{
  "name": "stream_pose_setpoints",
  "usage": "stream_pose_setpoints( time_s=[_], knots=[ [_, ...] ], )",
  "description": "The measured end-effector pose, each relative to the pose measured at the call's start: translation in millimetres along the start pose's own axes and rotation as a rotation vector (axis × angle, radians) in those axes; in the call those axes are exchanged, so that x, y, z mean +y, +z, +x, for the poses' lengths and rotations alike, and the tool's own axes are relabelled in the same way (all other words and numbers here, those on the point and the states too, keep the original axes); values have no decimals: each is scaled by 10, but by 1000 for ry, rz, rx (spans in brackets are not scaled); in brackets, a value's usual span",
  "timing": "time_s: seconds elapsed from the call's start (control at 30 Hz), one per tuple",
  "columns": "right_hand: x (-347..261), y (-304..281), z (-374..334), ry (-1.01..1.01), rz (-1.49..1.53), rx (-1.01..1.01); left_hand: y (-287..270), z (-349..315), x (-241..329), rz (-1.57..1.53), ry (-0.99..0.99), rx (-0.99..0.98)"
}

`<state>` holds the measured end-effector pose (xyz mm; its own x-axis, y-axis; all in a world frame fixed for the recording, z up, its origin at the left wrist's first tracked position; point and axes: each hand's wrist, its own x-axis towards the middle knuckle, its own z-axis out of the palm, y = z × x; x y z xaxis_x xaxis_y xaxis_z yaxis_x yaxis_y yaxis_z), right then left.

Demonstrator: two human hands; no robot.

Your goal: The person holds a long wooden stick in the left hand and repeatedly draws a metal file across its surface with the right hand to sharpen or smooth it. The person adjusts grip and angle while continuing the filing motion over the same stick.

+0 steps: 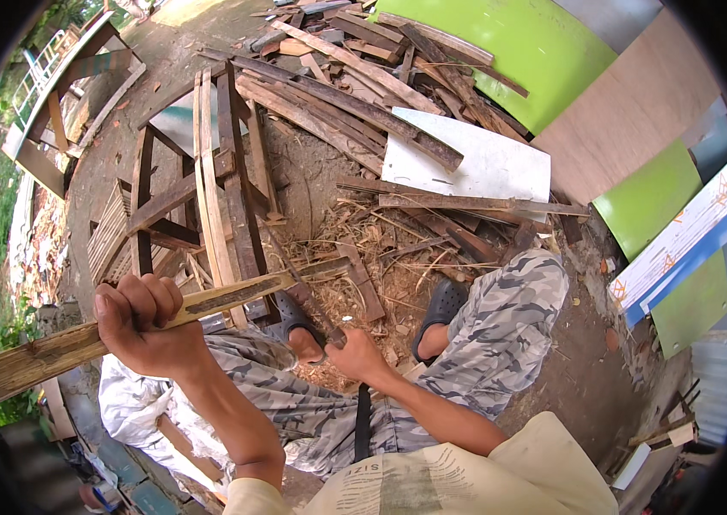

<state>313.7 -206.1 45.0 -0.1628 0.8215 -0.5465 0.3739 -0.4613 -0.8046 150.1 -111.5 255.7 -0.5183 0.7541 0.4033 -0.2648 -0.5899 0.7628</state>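
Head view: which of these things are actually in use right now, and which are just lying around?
In use:
- wooden slat, gripped in the left hand
- dark blade-like tool, held in the right hand, its tip against the slat

Lying about:
- heap of scrap wood strips
- white board
- green panels
- wooden frame
- wood shavings on the ground

A long white board (694, 225) with orange marks and a blue edge leans at the right, just right of the green panel (648, 199) and above a second green sheet. Well below that panel, at the bottom edge, a cream sack-like cloth (432, 481) with black printed lettering covers the person's front. Far to the lower left of the panel, a crumpled white plastic bag (127, 395) lies on the ground.
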Motion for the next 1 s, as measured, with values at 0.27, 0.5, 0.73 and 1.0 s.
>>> stream_pose_setpoints(
  time_s=[0.27, 0.5, 0.73, 1.0],
  knots=[
    [-704, -47, -402, -379, 47, 8, -69, 12, -10, -72, -11, -120],
    [350, 40, 232, -7, 27, 37, -121, 65, 14, -29, 31, -121],
    [-419, 59, -161, -387, 7, 59, -212, 113, -19, 6, 20, -6],
    [314, 78, 204, -48, -136, 68, -267, 170, -39, 37, 16, 73]
  ],
)
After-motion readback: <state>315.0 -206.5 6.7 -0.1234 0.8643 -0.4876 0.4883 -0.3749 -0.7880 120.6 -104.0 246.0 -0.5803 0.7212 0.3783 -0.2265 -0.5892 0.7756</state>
